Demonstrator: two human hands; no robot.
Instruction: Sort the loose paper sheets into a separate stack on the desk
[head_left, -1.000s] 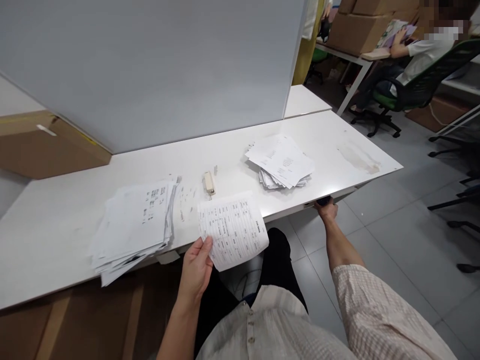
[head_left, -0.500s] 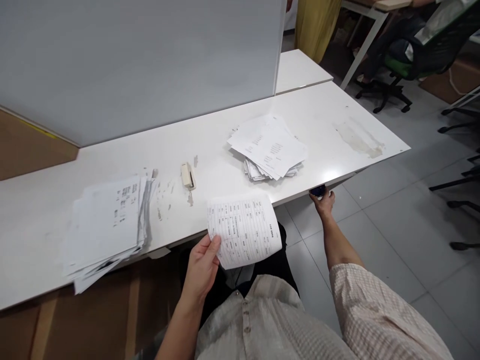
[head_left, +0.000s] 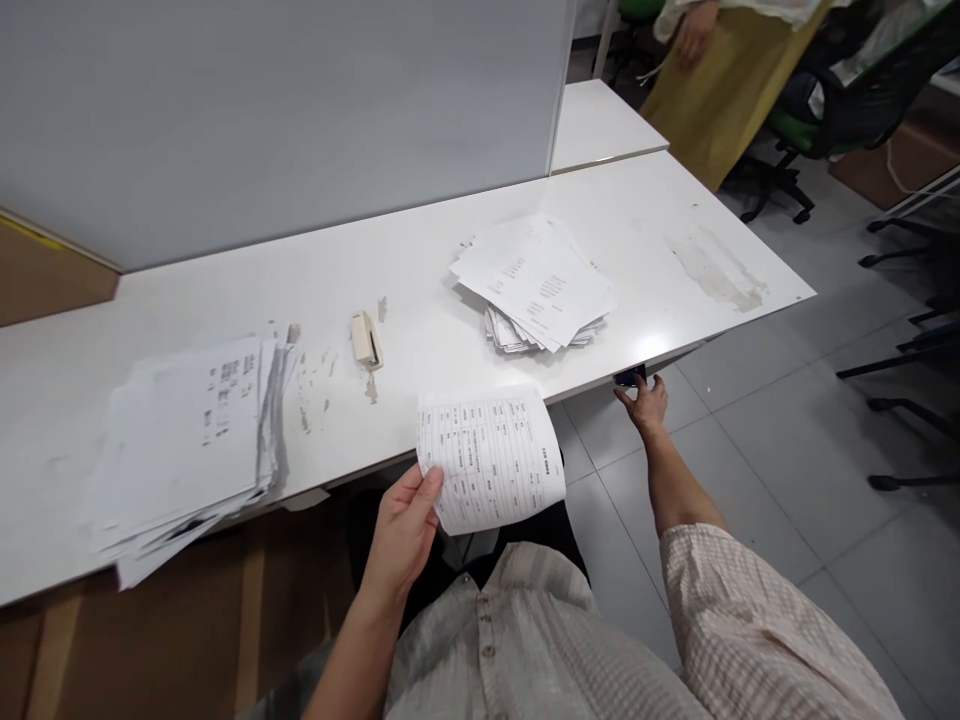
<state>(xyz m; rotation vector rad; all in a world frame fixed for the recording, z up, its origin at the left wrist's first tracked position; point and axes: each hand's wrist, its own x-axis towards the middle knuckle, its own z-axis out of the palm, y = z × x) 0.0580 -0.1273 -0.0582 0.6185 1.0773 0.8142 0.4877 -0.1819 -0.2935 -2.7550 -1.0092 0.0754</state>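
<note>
My left hand (head_left: 405, 520) pinches a printed paper form (head_left: 491, 465) by its near left corner, thumb on top. The form hangs slightly curled over the desk's front edge, above my lap. My right hand (head_left: 645, 405) is stretched out below the front edge of the white desk, its fingers bent around a small dark blue object (head_left: 630, 376). That object is partly hidden under the desktop, and its kind cannot be made out. Beyond the form lies a loose, fanned pile of papers (head_left: 536, 280). A cream stapler (head_left: 366, 340) rests left of that pile.
A larger paper stack (head_left: 180, 440) lies at the left, overhanging the front edge of the white desk (head_left: 420, 270). A grey partition (head_left: 300, 110) stands along the back. Behind the desk, at right, is a person in a yellow skirt (head_left: 720, 90), near office chairs (head_left: 825, 120).
The view has shifted a little to the right. The person in the yellow skirt has moved rightward and shows more. Both my hands stay nearly in place, with slight movement of my right fingers.
</note>
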